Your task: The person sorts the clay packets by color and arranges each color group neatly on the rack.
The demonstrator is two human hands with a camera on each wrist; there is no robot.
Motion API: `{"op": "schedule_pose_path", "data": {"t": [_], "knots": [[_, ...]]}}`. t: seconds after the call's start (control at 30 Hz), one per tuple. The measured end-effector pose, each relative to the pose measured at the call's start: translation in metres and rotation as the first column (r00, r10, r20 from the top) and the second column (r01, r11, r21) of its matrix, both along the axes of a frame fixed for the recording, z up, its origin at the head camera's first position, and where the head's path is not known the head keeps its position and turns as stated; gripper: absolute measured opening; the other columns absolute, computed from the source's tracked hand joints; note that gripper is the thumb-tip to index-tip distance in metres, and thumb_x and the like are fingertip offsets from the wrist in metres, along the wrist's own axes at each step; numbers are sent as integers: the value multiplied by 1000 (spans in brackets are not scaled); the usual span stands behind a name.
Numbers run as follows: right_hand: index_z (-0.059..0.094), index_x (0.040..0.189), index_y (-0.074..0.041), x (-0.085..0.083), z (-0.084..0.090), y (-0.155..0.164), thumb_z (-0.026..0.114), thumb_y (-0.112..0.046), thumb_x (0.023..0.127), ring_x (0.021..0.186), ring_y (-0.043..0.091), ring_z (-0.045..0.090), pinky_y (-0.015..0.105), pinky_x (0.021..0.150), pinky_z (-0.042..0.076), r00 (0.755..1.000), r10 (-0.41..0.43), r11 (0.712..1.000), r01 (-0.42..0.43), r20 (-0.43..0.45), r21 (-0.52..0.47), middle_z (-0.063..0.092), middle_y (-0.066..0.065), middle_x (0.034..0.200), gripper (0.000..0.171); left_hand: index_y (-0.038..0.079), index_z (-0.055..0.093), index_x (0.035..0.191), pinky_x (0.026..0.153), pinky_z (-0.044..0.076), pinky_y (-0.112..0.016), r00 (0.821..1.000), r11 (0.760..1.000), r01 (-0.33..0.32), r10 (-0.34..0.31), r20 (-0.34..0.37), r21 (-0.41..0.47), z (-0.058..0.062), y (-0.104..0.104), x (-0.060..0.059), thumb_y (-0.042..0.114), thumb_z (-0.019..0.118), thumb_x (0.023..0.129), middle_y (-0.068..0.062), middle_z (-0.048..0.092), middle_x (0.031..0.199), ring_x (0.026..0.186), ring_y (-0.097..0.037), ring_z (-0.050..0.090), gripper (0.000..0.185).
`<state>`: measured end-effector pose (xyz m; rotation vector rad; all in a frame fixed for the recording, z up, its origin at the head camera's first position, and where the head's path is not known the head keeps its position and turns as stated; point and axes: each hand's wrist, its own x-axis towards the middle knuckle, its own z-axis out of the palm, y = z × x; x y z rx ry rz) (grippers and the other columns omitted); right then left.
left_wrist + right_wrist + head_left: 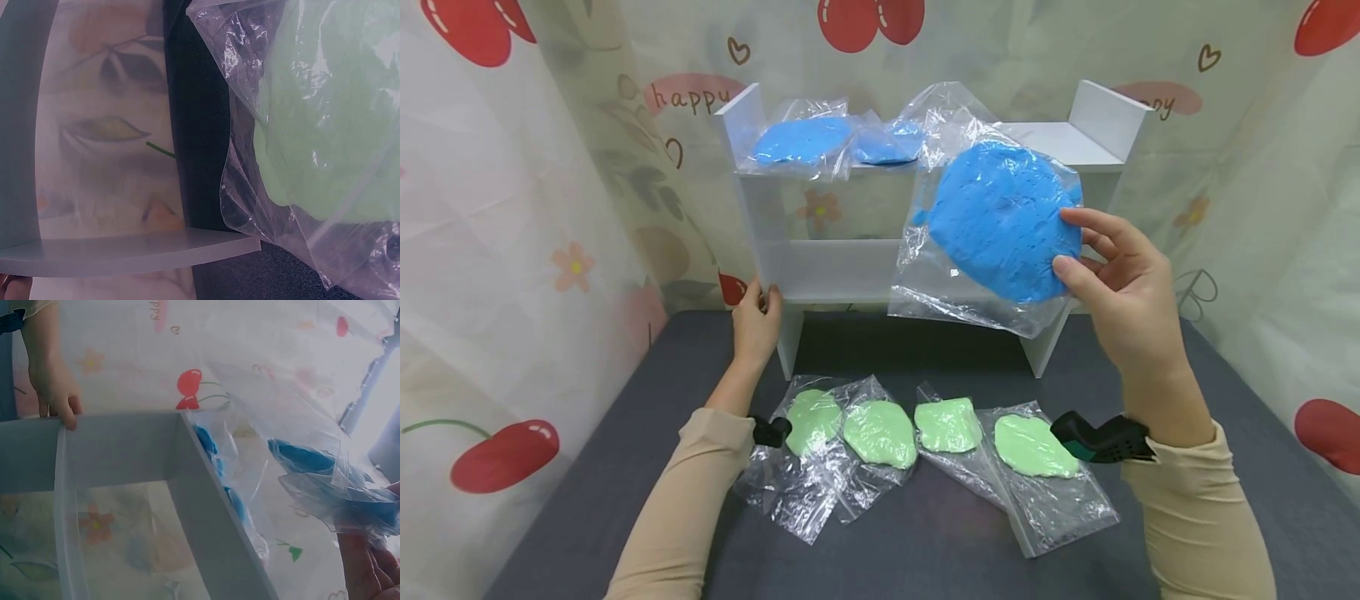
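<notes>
My right hand [1093,258] pinches a clear bag holding a flat blue clay disc [1003,218] and keeps it up in front of the white shelf [850,271]. The same bag [325,469] shows in the right wrist view above my fingers [369,565]. My left hand [757,315] grips the left leg of the shelf near its lower board; the right wrist view shows that left hand [57,394] on the shelf edge. Two more bagged blue clay pieces [805,140] lie on the top board.
Several clear bags of light green clay [880,433] lie in a row on the dark grey table [925,550], one bag [325,125] filling the left wrist view. A cherry-printed curtain [512,208] surrounds the table on three sides.
</notes>
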<state>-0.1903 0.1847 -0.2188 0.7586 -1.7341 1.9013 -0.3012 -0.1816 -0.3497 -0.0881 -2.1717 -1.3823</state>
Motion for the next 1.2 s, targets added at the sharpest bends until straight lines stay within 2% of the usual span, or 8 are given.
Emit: {"op": "schedule_pose_path", "data": {"t": [0.17, 0.53, 0.97, 1.2], "knots": [[61, 121, -7, -3, 6, 0, 57, 6, 85, 103, 23, 60, 23, 82, 53, 999, -22, 1000, 22, -23, -20, 49, 11, 124, 38, 2, 49, 132, 87, 49, -53, 1000, 1000, -4, 4, 2, -1, 0, 0, 0, 16, 42, 98, -21, 54, 132, 118, -37, 55, 37], [59, 123, -6, -12, 18, 5, 59, 3, 86, 110, 25, 58, 25, 83, 52, 1000, 6, 997, -7, -16, -73, 49, 10, 127, 38, 2, 51, 129, 86, 49, -52, 1000, 1000, -13, 13, -2, -2, -1, 0, -2, 17, 42, 98, -21, 56, 129, 117, -36, 57, 36], [61, 119, -5, -25, 31, 9, 59, 5, 85, 99, 25, 61, 25, 78, 55, 1000, 7, 983, -11, -20, -186, 53, 13, 120, 36, 3, 51, 129, 86, 50, -52, 1000, 1000, -19, 19, 3, -11, -1, 0, -2, 17, 42, 98, -22, 56, 129, 117, -37, 57, 36], [61, 119, -4, -30, 40, 11, 60, 4, 85, 93, 24, 61, 24, 73, 55, 1000, -12, 977, 11, -1, -213, 53, 14, 117, 35, 3, 51, 129, 87, 49, -53, 1000, 1000, -22, 23, 8, -13, -1, -1, -2, 17, 42, 98, -22, 56, 129, 118, -36, 56, 36]]}}
